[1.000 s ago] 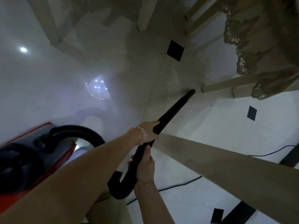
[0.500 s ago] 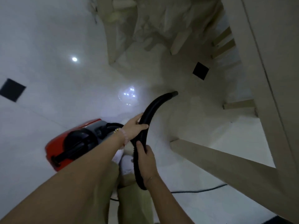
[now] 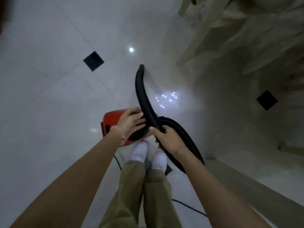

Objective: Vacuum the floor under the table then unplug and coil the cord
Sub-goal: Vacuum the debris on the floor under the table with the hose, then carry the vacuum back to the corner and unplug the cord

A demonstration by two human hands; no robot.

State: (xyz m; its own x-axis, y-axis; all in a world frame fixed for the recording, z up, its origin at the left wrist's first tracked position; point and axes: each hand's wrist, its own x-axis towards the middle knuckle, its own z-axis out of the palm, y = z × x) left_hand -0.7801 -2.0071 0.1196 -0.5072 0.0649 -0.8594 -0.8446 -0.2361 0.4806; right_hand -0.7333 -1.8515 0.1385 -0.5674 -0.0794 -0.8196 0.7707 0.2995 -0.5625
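while right hand (image 3: 166, 139) grips hose (image 3: 141, 94) pointing away, nozzle floorward, left hand (image 3: 130, 120) fingers spread open

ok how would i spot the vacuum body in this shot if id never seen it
Start at the white shoes near the picture's middle. Just beyond them on the pale tiled floor sits the vacuum, under the left hand. It is the only red thing there.

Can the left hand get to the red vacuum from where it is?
Probably yes. The left hand already lies spread right over the red vacuum, nothing between them, while the right hand holds the black hose aside.
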